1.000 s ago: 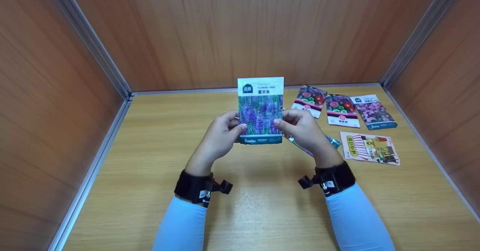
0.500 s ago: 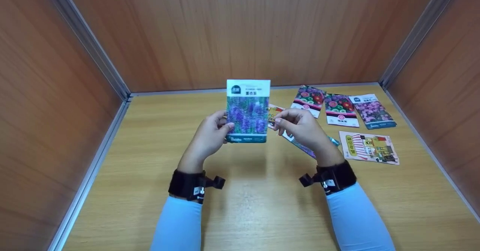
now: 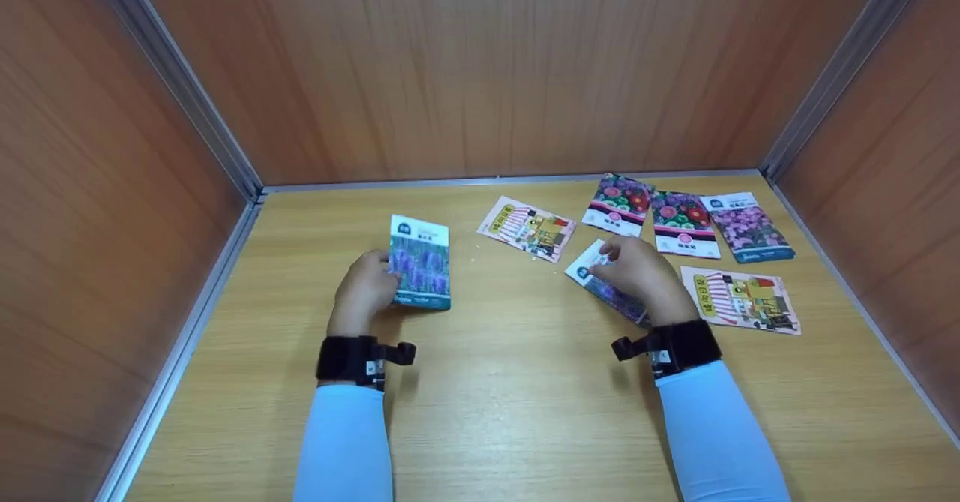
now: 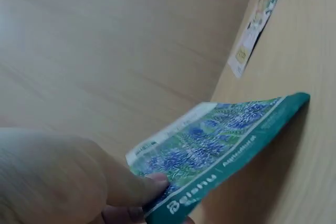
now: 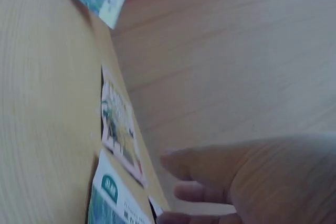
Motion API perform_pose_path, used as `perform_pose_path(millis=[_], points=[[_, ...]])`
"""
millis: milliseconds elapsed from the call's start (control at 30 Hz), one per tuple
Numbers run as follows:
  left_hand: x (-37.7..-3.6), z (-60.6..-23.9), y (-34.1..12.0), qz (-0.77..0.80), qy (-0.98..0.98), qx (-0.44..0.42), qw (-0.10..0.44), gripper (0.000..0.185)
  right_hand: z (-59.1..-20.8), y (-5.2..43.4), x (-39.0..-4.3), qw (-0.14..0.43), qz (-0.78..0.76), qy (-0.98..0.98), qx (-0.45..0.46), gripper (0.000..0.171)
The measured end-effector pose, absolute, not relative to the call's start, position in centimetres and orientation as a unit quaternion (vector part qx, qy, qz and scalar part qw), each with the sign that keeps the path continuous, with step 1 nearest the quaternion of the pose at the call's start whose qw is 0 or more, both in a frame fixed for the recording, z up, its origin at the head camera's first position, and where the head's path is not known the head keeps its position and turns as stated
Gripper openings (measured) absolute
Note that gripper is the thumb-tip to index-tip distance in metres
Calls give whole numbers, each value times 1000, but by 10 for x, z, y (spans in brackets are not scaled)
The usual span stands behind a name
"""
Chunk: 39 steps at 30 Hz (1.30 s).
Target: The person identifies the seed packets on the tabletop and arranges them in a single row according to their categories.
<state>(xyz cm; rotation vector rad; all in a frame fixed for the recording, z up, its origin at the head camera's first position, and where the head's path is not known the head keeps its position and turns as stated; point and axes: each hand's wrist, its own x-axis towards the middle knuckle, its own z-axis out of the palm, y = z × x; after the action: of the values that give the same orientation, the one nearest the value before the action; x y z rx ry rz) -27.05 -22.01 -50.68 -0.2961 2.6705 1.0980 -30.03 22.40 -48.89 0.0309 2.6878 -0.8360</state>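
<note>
1. Note the lavender seed packet (image 3: pixel 421 266) lower and farther left than a second ago, when raised between both hands.
2. Note only the left hand (image 3: pixel 365 286) on it now: pinching along the left edge, thumb on the printed face, fingers partly hidden behind.
3. Note the right hand (image 3: pixel 637 273) off that packet and now over a second lavender seed packet (image 3: pixel 610 293) at the right of the counter (image 3: pixel 495 397).
4. Judge from this: handling now divided, one packet to each side, with the first well apart from the group at right.
5. Locate the first packet to the right of the left hand, jutting from the grip toward the middle, tilted, printed face up. Record a shadow beneath in the left wrist view; cannot tell whether touching the counter.
6. Locate the second packet beneath the right hand and to its left, lying aslant and partly covered. Record thumb and fingers apart, with nothing seen between; cannot tell about fingertip contact.
7. List nearby: a striped-awning packet (image 3: pixel 527 229) beyond and between the hands; a matching striped-awning packet (image 3: pixel 742 299) just right of the right wrist; behind, a left mixed-flower packet (image 3: pixel 617 203), a right mixed-flower packet (image 3: pixel 684 224) and a pink-flower packet (image 3: pixel 748 226).
</note>
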Motion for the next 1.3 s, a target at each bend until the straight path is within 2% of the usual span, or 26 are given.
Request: perform_pose_path(millis=[133,267,500,633,800,933,1167,1300], points=[[-273,-515,-222,343,919,-141,131,55,-495,239,-304,183,-256,948,46,65],[-272,-517,-227,261,943,-168,122,45,-506,251,-311,196,-248,948,35,70],[-268,-515,-237,227,945,-206,114,49,-503,249,-305,220,-229,948,23,58],[-266,-514,-237,214,949,-213,91,52,-502,246,-302,217,-220,951,14,56],[-263,-513,-224,216,966,-132,58,66,-503,246,-300,195,-209,958,1,60],[-261,-511,-207,242,966,-49,74,77,-506,247,-300,178,-198,964,-13,63],[-261,-513,-196,238,962,-64,119,48,-500,243,-294,196,-194,961,-28,64],[-263,-513,-200,248,957,-85,124,44,-497,236,-290,221,-199,954,-32,65]])
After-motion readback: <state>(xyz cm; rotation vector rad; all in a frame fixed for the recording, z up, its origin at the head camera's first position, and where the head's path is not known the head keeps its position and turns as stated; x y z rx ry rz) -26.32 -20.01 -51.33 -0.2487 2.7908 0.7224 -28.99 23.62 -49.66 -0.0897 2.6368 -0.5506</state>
